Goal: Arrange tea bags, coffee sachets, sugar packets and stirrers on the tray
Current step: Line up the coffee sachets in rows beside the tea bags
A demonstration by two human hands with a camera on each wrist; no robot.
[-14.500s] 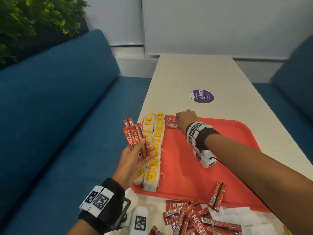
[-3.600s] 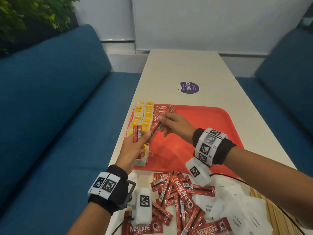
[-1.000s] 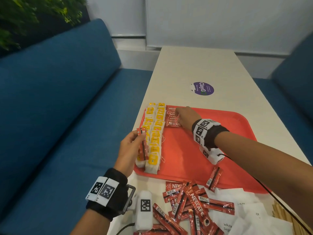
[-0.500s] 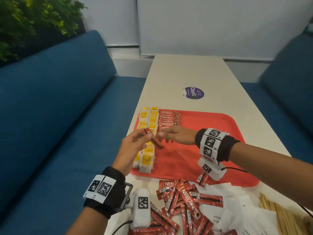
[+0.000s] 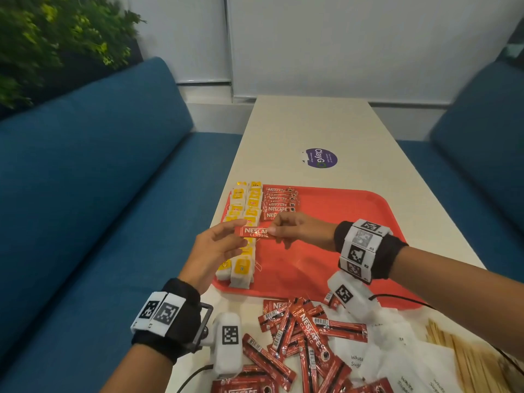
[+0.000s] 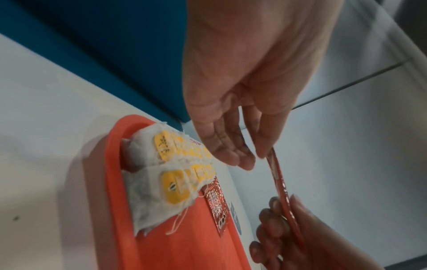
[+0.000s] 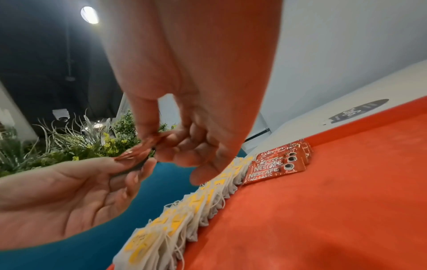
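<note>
**Both hands meet on one sachet**

The left hand reaches forward from the near left, palm turned up and inward, its thumb and forefinger tip touching the left end of a coffee sachet. The other fingers lie loosely extended; whether the thumb truly pinches is hard to tell. The right hand comes in from the right, wrist level, pinching the sachet's right end between thumb and forefinger, the remaining fingers curled below.

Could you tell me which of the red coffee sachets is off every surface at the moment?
The Nescafe Classic sachet held between the left hand and right hand above the tea bags; the others lie in the tray or on the table.
</note>
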